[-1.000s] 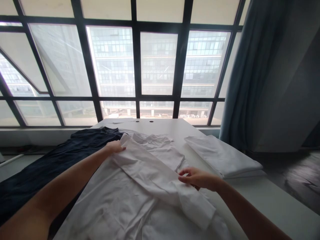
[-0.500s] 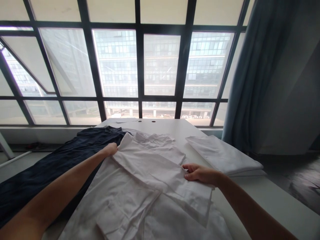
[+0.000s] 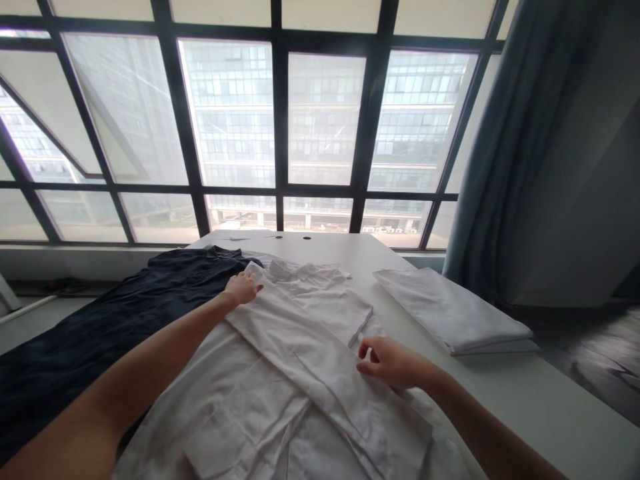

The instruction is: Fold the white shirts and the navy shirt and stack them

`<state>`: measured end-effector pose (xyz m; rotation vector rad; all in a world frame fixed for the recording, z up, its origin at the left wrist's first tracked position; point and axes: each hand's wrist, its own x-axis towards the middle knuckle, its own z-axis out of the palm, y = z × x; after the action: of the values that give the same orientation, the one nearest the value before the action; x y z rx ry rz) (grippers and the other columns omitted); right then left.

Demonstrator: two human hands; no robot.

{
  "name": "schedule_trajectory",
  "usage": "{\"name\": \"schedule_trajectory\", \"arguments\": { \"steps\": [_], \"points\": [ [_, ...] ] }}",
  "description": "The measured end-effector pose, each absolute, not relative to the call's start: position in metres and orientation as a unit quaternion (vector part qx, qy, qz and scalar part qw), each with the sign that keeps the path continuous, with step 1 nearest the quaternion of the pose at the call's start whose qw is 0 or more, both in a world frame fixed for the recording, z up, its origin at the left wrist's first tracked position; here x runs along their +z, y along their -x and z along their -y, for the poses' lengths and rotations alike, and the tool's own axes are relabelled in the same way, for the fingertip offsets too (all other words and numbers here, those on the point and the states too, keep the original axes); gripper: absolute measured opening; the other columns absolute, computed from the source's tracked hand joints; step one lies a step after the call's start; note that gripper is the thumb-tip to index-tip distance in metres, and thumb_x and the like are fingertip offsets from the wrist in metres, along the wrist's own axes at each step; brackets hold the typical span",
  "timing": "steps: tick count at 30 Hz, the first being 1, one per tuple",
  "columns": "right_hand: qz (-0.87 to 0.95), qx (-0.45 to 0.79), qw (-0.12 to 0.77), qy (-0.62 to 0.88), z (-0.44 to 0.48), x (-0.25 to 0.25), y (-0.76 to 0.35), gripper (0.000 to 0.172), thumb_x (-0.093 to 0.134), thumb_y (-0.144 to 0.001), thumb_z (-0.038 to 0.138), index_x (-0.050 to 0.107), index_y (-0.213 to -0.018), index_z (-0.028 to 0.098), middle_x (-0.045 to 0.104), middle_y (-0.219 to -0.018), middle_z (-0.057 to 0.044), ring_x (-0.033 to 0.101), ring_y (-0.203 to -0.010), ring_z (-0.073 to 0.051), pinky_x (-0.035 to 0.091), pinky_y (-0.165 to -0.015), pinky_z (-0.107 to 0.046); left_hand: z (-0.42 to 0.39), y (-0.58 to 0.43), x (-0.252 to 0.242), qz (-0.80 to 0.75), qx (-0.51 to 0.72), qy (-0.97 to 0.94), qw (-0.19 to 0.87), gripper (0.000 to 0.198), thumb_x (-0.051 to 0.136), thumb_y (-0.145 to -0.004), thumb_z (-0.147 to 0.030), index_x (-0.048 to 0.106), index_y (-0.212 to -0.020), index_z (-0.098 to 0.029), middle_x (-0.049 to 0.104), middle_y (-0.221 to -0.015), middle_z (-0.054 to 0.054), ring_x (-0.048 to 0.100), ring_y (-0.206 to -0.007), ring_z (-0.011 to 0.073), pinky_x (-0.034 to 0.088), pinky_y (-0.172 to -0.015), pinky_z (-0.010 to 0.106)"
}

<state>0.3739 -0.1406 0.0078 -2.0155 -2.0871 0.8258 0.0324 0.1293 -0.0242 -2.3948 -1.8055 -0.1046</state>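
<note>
Leftmost I see 1 dark garment (image 3: 100, 333); then my left hand (image 3: 243, 287), fingers loosely spread on the white shirt (image 3: 300, 353) lying on the table (image 3: 345, 248); my right hand (image 3: 393, 361), fingers curled above it, hold I can't tell; then folded white cloth (image 3: 450, 310).

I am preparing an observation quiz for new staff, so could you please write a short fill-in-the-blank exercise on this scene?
1. The garment beneath the right hand is ____ in colour.
2. The dark garment lies on the person's ____ side.
3. The white cloth at the right of the table is not spread out but ____.
4. On the person's ____ side, a curtain hangs beside the windows.

Missing words: white; left; folded; right.
</note>
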Motion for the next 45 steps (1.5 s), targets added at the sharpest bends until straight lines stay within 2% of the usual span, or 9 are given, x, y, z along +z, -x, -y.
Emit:
{"name": "schedule_trajectory", "arguments": {
  "steps": [3, 7, 16, 21, 26, 30, 38, 42, 45],
  "points": [
    [0.708, 0.230, 0.089, 0.662, 0.136, -0.002, -0.368, 0.021, 0.065, -0.082, 0.031, 0.065, -0.096, 0.015, 0.069, -0.082, -0.005, 0.062, -0.073, -0.017, 0.040, -0.061, -0.023, -0.149, -0.041, -0.039, 0.597, -0.022, 0.800, 0.062, 0.067, 0.029, -0.100, -0.054, 0.032, -0.151, -0.011, 0.017, -0.162, 0.016, 0.012, -0.149, 0.0289, 0.016, -0.117, 0.052],
    [0.703, 0.240, 0.087, 0.664, 0.132, -0.009, -0.368, 0.022, 0.068, -0.079, 0.032, 0.064, -0.093, 0.017, 0.068, -0.082, -0.004, 0.060, -0.072, -0.017, 0.038, -0.061, -0.023, -0.178, -0.028, -0.052, 0.642, -0.007, 0.767, 0.002, 0.077, 0.016, -0.099, -0.060, 0.023, -0.155, -0.007, 0.011, -0.162, 0.017, 0.010, -0.150, 0.0297, 0.013, -0.117, 0.056],
    [0.715, 0.241, 0.104, 0.648, 0.128, -0.014, -0.372, 0.017, 0.063, -0.082, 0.032, 0.065, -0.086, 0.016, 0.069, -0.080, -0.005, 0.060, -0.071, -0.016, 0.039, -0.061, -0.023, -0.130, -0.033, -0.051, 0.608, -0.035, 0.788, 0.088, 0.068, 0.019, -0.102, -0.048, 0.029, -0.153, -0.005, 0.017, -0.160, 0.018, 0.013, -0.149, 0.0300, 0.013, -0.118, 0.055],
    [0.692, 0.133, 0.142, 0.696, 0.114, -0.023, -0.380, 0.010, 0.058, -0.083, 0.021, 0.065, -0.089, 0.018, 0.069, -0.079, -0.003, 0.061, -0.071, -0.016, 0.040, -0.063, -0.024, -0.048, -0.025, -0.059, 0.472, -0.042, 0.880, 0.038, 0.067, 0.017, -0.102, -0.054, 0.032, -0.153, -0.013, 0.025, -0.159, 0.015, 0.020, -0.148, 0.0274, 0.017, -0.118, 0.051],
    [0.672, -0.057, 0.112, 0.730, 0.073, -0.031, -0.400, 0.035, 0.053, -0.083, 0.011, 0.061, -0.116, 0.018, 0.064, -0.117, -0.009, 0.060, -0.103, -0.021, 0.042, -0.078, -0.026, -0.001, -0.014, -0.063, 0.415, -0.075, 0.907, -0.008, 0.070, 0.018, -0.101, -0.060, 0.035, -0.152, -0.016, 0.028, -0.158, 0.013, 0.021, -0.148, 0.0265, 0.017, -0.119, 0.050],
    [0.685, -0.114, 0.064, 0.717, 0.043, -0.033, -0.411, 0.036, 0.044, -0.089, 0.009, 0.059, -0.121, 0.016, 0.060, -0.122, -0.011, 0.056, -0.111, -0.022, 0.041, -0.088, -0.028, 0.005, -0.016, -0.059, 0.416, -0.087, 0.905, -0.033, 0.067, 0.019, -0.102, -0.058, 0.037, -0.151, -0.016, 0.029, -0.157, 0.013, 0.022, -0.148, 0.0265, 0.018, -0.119, 0.051],
    [0.661, -0.116, 0.052, 0.739, 0.013, -0.029, -0.421, 0.024, 0.037, -0.099, 0.017, 0.058, -0.111, 0.018, 0.065, -0.113, -0.013, 0.062, -0.103, -0.025, 0.042, -0.079, -0.030, 0.005, -0.016, -0.062, 0.403, -0.120, 0.906, -0.036, 0.066, 0.023, -0.101, -0.059, 0.040, -0.150, -0.017, 0.033, -0.156, 0.014, 0.025, -0.147, 0.0284, 0.018, -0.118, 0.054],
    [0.619, -0.101, 0.074, 0.775, 0.009, -0.035, -0.425, 0.029, 0.037, -0.098, 0.023, 0.052, -0.122, 0.014, 0.069, -0.099, -0.017, 0.067, -0.089, -0.029, 0.043, -0.074, -0.033, 0.006, -0.015, -0.063, 0.400, -0.118, 0.908, -0.033, 0.066, 0.023, -0.101, -0.059, 0.040, -0.150, -0.018, 0.034, -0.156, 0.014, 0.025, -0.147, 0.0282, 0.017, -0.118, 0.054],
    [0.592, -0.049, 0.119, 0.795, 0.009, -0.042, -0.429, 0.033, 0.038, -0.098, 0.027, 0.054, -0.125, 0.016, 0.068, -0.110, -0.018, 0.066, -0.096, -0.031, 0.044, -0.076, -0.036, 0.006, -0.015, -0.062, 0.399, -0.117, 0.909, -0.033, 0.065, 0.024, -0.101, -0.059, 0.040, -0.149, -0.018, 0.034, -0.156, 0.014, 0.025, -0.146, 0.0284, 0.017, -0.118, 0.054]
  ]
}}
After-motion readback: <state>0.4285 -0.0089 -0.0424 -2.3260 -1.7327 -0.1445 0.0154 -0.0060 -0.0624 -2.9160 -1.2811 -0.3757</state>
